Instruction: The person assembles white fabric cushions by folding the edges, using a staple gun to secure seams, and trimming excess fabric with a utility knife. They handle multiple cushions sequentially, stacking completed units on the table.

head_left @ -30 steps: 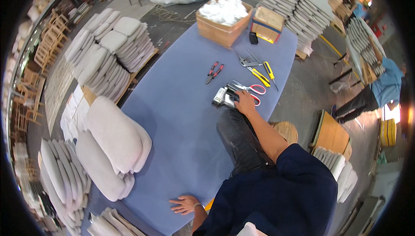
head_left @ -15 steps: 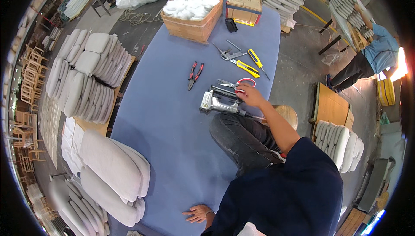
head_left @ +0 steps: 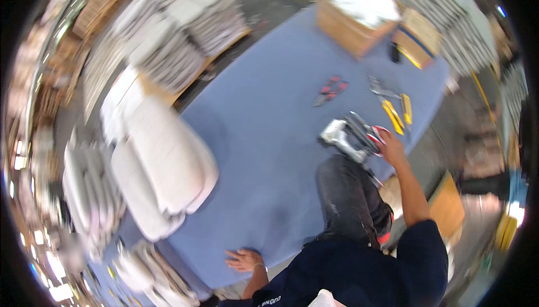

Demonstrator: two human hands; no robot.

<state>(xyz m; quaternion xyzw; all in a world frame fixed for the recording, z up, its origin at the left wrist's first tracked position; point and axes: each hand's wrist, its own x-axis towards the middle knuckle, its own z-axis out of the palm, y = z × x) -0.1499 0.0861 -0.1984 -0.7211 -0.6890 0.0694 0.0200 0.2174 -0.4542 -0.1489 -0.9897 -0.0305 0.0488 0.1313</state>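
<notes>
My left hand (head_left: 243, 260) lies flat on the blue-covered table (head_left: 264, 161) near its front edge, fingers spread, holding nothing. My right hand (head_left: 391, 147) is closed around the red handles of a pair of scissors (head_left: 377, 133); motion blur hides their blades. Just left of that hand, a silver and black staple gun (head_left: 343, 139) rests on the table beside my bent knee. Beyond it are red-handled pliers (head_left: 331, 89), a metal caliper (head_left: 383, 87), a yellow utility knife (head_left: 393, 117) and a yellow-handled screwdriver (head_left: 406, 109).
A cardboard box (head_left: 339, 26) of white stuffing stands at the far end, near a smaller box (head_left: 420, 34) and a small black object (head_left: 395, 52). Pale padded cushions (head_left: 168, 149) lie along the left edge. More cushion stacks (head_left: 174, 32) sit on a pallet beyond.
The view has turned left, so the table appears slanted and blurred. My right hand has closed over the scissors' handles. My left hand stays flat on the table.
</notes>
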